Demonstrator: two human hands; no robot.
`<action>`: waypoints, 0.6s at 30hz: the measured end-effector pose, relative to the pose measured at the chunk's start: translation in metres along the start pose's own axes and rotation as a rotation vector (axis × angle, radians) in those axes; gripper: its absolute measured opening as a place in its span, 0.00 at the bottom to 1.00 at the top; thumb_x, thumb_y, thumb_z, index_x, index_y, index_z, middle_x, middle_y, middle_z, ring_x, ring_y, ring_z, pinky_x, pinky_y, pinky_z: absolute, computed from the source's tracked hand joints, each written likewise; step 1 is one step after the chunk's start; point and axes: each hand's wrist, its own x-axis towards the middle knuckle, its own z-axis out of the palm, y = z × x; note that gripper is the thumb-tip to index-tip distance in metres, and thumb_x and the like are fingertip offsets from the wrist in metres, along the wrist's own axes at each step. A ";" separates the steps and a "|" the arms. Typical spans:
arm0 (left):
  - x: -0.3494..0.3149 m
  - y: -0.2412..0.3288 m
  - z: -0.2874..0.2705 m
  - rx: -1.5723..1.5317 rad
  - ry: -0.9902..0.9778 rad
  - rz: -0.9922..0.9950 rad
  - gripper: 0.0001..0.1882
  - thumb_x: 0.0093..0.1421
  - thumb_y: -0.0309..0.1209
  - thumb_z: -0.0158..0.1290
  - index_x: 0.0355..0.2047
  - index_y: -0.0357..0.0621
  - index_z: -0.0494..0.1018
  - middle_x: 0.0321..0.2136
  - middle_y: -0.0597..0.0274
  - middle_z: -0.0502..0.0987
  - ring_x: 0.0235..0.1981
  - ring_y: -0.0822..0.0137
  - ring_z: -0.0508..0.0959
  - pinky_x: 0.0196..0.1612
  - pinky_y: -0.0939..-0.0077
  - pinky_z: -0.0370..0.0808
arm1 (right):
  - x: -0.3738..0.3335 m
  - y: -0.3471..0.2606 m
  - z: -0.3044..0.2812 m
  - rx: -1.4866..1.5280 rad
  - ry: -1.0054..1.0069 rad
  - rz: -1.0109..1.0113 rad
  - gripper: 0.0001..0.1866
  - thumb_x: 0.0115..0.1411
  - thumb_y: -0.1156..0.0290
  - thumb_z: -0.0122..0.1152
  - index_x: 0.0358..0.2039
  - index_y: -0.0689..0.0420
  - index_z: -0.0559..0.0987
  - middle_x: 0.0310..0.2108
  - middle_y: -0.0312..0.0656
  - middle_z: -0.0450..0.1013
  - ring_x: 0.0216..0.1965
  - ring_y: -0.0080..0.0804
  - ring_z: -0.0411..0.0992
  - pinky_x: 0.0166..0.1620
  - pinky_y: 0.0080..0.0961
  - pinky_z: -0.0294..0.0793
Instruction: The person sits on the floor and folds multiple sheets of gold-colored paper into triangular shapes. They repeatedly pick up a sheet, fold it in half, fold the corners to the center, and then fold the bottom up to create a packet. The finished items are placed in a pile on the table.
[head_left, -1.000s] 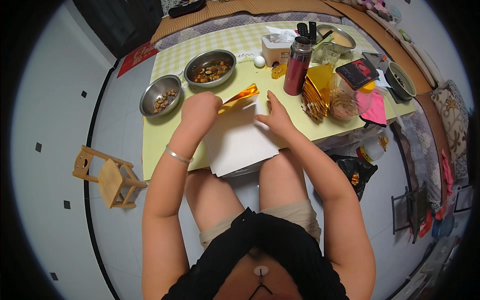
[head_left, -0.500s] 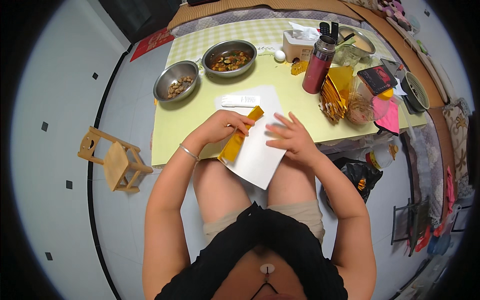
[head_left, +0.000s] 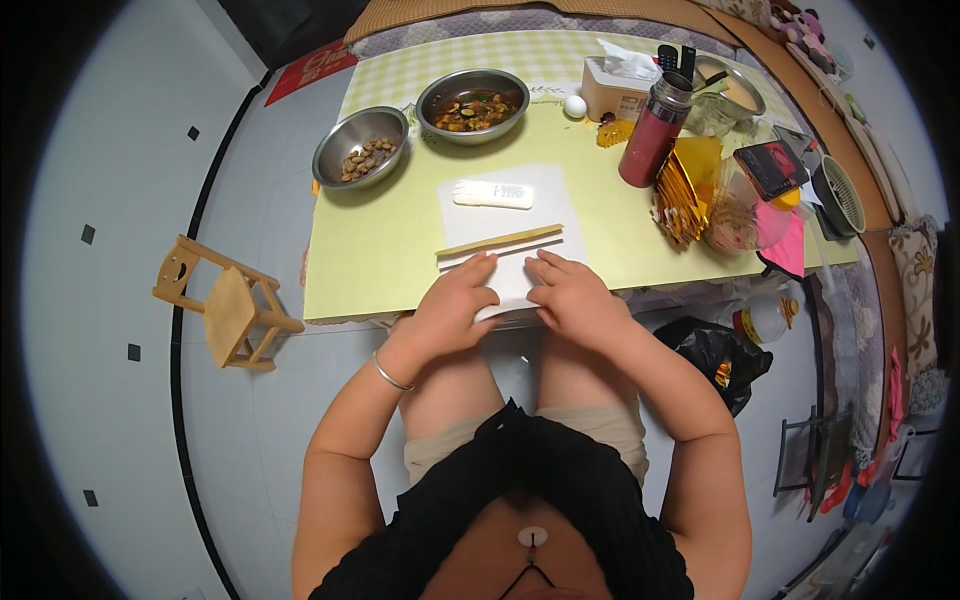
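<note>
Bare table (head_left: 375, 255) borders the white paper (head_left: 553, 205). Left hand (head_left: 452, 305) and right hand (head_left: 575, 300) touch its portion nearest the table edge, fingers slightly parted; grip cannot be determined.

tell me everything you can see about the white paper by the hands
The white paper looks plain and smooth, lying at the table's near edge. A white oblong item rests on its far part; a narrow tan strip lies across its middle. The left hand and right hand touch its near part, which curves between them. How many sheets is unclear.
</note>
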 end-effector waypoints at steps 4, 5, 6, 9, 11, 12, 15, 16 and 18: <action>-0.007 -0.014 0.005 -0.103 0.038 -0.133 0.08 0.55 0.30 0.64 0.34 0.42 0.82 0.64 0.36 0.67 0.66 0.37 0.66 0.67 0.57 0.65 | 0.010 0.018 -0.004 0.246 -0.140 0.068 0.07 0.56 0.68 0.67 0.31 0.58 0.85 0.61 0.57 0.71 0.65 0.56 0.65 0.66 0.40 0.64; -0.009 -0.023 0.008 -0.159 0.046 -0.135 0.09 0.60 0.34 0.61 0.35 0.43 0.83 0.62 0.35 0.69 0.65 0.38 0.67 0.65 0.56 0.66 | 0.014 0.023 -0.007 0.315 -0.151 0.094 0.07 0.57 0.68 0.68 0.32 0.58 0.85 0.61 0.57 0.71 0.66 0.57 0.65 0.68 0.39 0.63; -0.009 -0.024 0.007 -0.219 0.053 -0.171 0.09 0.60 0.35 0.61 0.36 0.42 0.83 0.62 0.35 0.69 0.65 0.38 0.67 0.65 0.56 0.66 | 0.015 0.034 -0.005 0.405 -0.155 0.135 0.09 0.59 0.66 0.67 0.33 0.58 0.85 0.61 0.57 0.71 0.65 0.56 0.65 0.67 0.39 0.64; -0.011 -0.030 0.011 -0.374 0.154 -0.265 0.11 0.62 0.35 0.60 0.36 0.40 0.84 0.56 0.38 0.76 0.63 0.41 0.70 0.64 0.58 0.68 | 0.014 0.069 0.011 0.704 -0.161 0.313 0.14 0.63 0.60 0.66 0.35 0.59 0.85 0.60 0.57 0.72 0.63 0.51 0.69 0.64 0.35 0.65; -0.012 -0.036 0.015 -0.305 0.233 -0.308 0.11 0.61 0.34 0.60 0.35 0.38 0.84 0.52 0.41 0.79 0.60 0.43 0.73 0.62 0.59 0.69 | 0.021 0.067 0.011 0.791 -0.114 0.526 0.13 0.61 0.62 0.69 0.34 0.60 0.85 0.52 0.53 0.78 0.54 0.44 0.75 0.58 0.32 0.71; -0.012 -0.037 0.015 -0.269 0.272 -0.332 0.11 0.60 0.33 0.60 0.35 0.37 0.84 0.49 0.42 0.80 0.58 0.44 0.74 0.61 0.59 0.70 | 0.027 0.061 0.010 0.842 -0.096 0.675 0.13 0.60 0.62 0.70 0.33 0.61 0.85 0.47 0.51 0.80 0.51 0.42 0.77 0.54 0.32 0.74; -0.011 -0.039 0.018 -0.145 0.416 -0.451 0.11 0.54 0.32 0.63 0.27 0.35 0.81 0.37 0.49 0.82 0.46 0.48 0.77 0.52 0.60 0.74 | 0.033 0.058 0.020 0.662 -0.006 0.650 0.14 0.54 0.63 0.73 0.30 0.62 0.85 0.36 0.47 0.80 0.41 0.42 0.78 0.47 0.35 0.76; -0.011 -0.041 0.017 -0.091 0.422 -0.494 0.11 0.53 0.32 0.64 0.26 0.35 0.81 0.35 0.49 0.82 0.44 0.49 0.77 0.51 0.59 0.74 | 0.035 0.058 0.023 0.522 0.042 0.600 0.13 0.54 0.64 0.74 0.30 0.62 0.84 0.34 0.46 0.79 0.39 0.41 0.77 0.44 0.35 0.76; -0.012 -0.041 0.017 -0.004 0.397 -0.527 0.10 0.52 0.31 0.65 0.26 0.35 0.80 0.35 0.50 0.81 0.44 0.50 0.76 0.50 0.59 0.73 | 0.039 0.054 0.029 0.245 0.138 0.498 0.13 0.53 0.66 0.74 0.30 0.63 0.84 0.31 0.45 0.76 0.34 0.41 0.75 0.39 0.36 0.75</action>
